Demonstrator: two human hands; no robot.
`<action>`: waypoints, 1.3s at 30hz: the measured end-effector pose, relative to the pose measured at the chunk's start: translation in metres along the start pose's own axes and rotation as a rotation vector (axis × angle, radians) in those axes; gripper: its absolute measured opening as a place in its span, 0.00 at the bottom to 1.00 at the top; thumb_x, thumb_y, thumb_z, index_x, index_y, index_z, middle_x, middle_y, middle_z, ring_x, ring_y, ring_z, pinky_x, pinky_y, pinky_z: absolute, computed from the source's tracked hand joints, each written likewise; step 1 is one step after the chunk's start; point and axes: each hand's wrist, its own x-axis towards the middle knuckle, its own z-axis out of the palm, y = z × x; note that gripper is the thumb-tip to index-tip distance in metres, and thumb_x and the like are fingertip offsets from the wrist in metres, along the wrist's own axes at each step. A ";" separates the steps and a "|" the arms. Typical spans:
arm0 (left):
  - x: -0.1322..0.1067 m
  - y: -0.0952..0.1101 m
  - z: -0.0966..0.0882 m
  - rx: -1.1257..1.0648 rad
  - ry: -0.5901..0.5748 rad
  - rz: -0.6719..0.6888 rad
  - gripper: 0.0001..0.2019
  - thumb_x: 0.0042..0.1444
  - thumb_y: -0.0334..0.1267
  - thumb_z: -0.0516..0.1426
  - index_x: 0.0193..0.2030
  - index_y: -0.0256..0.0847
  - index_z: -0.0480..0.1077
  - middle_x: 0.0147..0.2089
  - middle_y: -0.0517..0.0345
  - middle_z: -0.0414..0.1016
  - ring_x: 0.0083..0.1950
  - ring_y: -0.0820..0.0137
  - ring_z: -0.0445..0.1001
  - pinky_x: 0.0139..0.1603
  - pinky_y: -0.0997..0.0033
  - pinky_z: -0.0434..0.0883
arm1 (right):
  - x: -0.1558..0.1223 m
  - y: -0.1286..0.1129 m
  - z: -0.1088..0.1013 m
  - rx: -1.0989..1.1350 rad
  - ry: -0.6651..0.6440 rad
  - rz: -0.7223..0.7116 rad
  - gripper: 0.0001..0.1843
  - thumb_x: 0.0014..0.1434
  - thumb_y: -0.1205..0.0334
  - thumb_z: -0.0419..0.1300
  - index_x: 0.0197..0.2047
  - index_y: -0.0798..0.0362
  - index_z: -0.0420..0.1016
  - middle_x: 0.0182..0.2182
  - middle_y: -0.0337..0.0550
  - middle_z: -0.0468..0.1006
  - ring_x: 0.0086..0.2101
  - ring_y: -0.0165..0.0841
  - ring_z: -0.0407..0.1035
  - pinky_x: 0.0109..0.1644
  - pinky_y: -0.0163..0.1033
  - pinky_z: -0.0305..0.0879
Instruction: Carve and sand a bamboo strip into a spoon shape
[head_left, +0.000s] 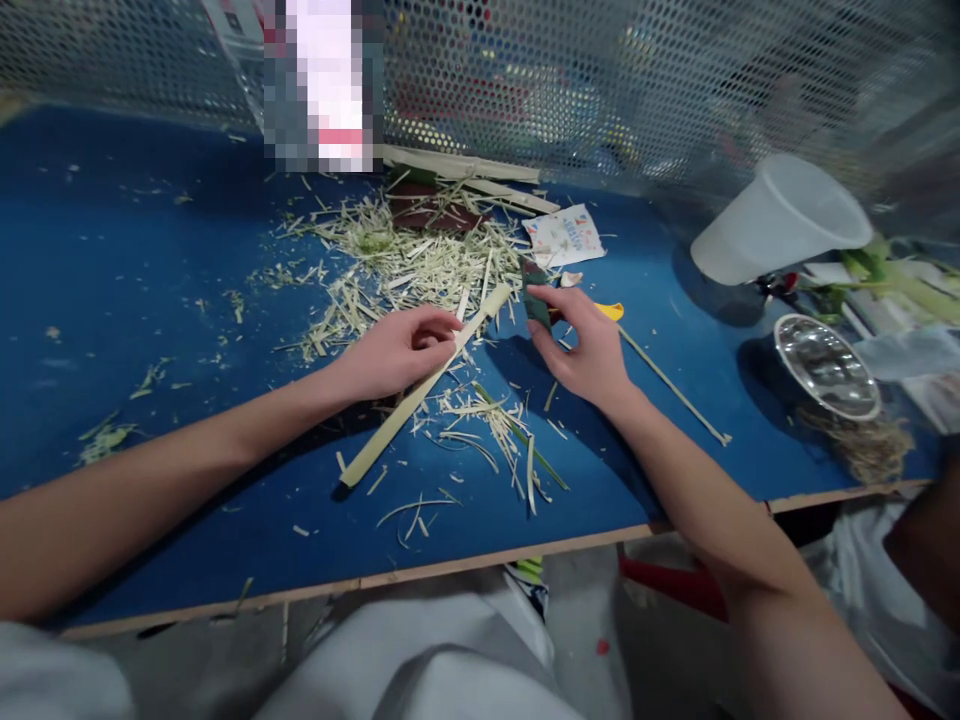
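Observation:
My left hand is curled around a long pale plant stalk that lies slanted on the blue table, its upper end pointing up and right. My right hand pinches a small dark green piece between thumb and fingers, just right of the stalk's upper end. A yellow-handled tool shows behind the right hand's fingers; whether the hand holds it is unclear. Pale shavings lie on the table between the two hands.
A heap of pale stalk shavings lies behind the hands. A white plastic cup lies tipped at the right, near a metal bowl. A thin stick lies right of my right hand. A small printed card lies near the perforated screen.

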 end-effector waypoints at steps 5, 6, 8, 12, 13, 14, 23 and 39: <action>-0.001 0.004 0.001 -0.014 -0.059 -0.024 0.23 0.58 0.46 0.60 0.57 0.37 0.73 0.38 0.52 0.79 0.34 0.70 0.74 0.32 0.71 0.68 | -0.003 0.000 -0.002 0.050 -0.064 -0.038 0.28 0.61 0.70 0.53 0.63 0.45 0.68 0.49 0.45 0.78 0.42 0.38 0.73 0.49 0.49 0.72; -0.001 0.004 0.001 -0.011 -0.066 -0.024 0.23 0.57 0.45 0.61 0.57 0.37 0.73 0.38 0.52 0.79 0.34 0.70 0.74 0.32 0.71 0.68 | -0.004 -0.001 -0.002 0.063 -0.082 -0.034 0.30 0.60 0.72 0.51 0.64 0.44 0.66 0.51 0.45 0.77 0.42 0.38 0.73 0.49 0.49 0.72; -0.001 0.005 0.001 -0.008 -0.075 -0.010 0.24 0.57 0.45 0.61 0.58 0.37 0.73 0.38 0.51 0.79 0.34 0.70 0.74 0.32 0.71 0.69 | -0.005 -0.002 -0.003 0.073 -0.103 -0.022 0.32 0.59 0.74 0.48 0.64 0.44 0.66 0.51 0.45 0.77 0.44 0.37 0.74 0.50 0.48 0.71; -0.004 0.005 0.004 -0.057 -0.065 0.043 0.25 0.57 0.45 0.61 0.60 0.37 0.70 0.45 0.48 0.78 0.37 0.69 0.76 0.35 0.70 0.72 | -0.004 -0.007 -0.002 0.085 -0.056 -0.037 0.21 0.62 0.72 0.53 0.54 0.44 0.72 0.43 0.43 0.80 0.45 0.37 0.75 0.49 0.46 0.72; -0.005 0.006 0.005 -0.069 -0.051 0.045 0.24 0.57 0.45 0.61 0.59 0.37 0.70 0.47 0.48 0.78 0.38 0.69 0.76 0.36 0.70 0.73 | -0.004 -0.008 -0.001 0.092 -0.042 -0.045 0.18 0.62 0.71 0.55 0.52 0.44 0.73 0.42 0.42 0.81 0.43 0.37 0.75 0.48 0.46 0.72; -0.006 0.006 0.007 -0.087 -0.043 0.043 0.24 0.56 0.45 0.62 0.58 0.38 0.70 0.49 0.47 0.78 0.39 0.70 0.76 0.38 0.70 0.74 | -0.004 -0.010 -0.001 0.094 -0.033 -0.052 0.16 0.62 0.70 0.57 0.51 0.44 0.73 0.41 0.41 0.81 0.42 0.37 0.76 0.47 0.46 0.72; -0.009 0.014 0.013 -0.270 -0.064 -0.095 0.21 0.53 0.45 0.65 0.52 0.38 0.73 0.46 0.50 0.78 0.32 0.76 0.73 0.35 0.73 0.74 | -0.003 -0.018 0.008 0.117 -0.105 -0.282 0.18 0.62 0.73 0.58 0.52 0.46 0.71 0.42 0.42 0.81 0.46 0.36 0.74 0.50 0.45 0.73; -0.006 0.009 0.009 -0.361 -0.099 -0.172 0.23 0.51 0.43 0.67 0.53 0.38 0.74 0.45 0.50 0.80 0.37 0.73 0.76 0.37 0.74 0.75 | 0.001 -0.009 0.000 0.123 -0.125 -0.234 0.17 0.62 0.70 0.60 0.52 0.44 0.72 0.42 0.42 0.81 0.45 0.37 0.75 0.50 0.48 0.72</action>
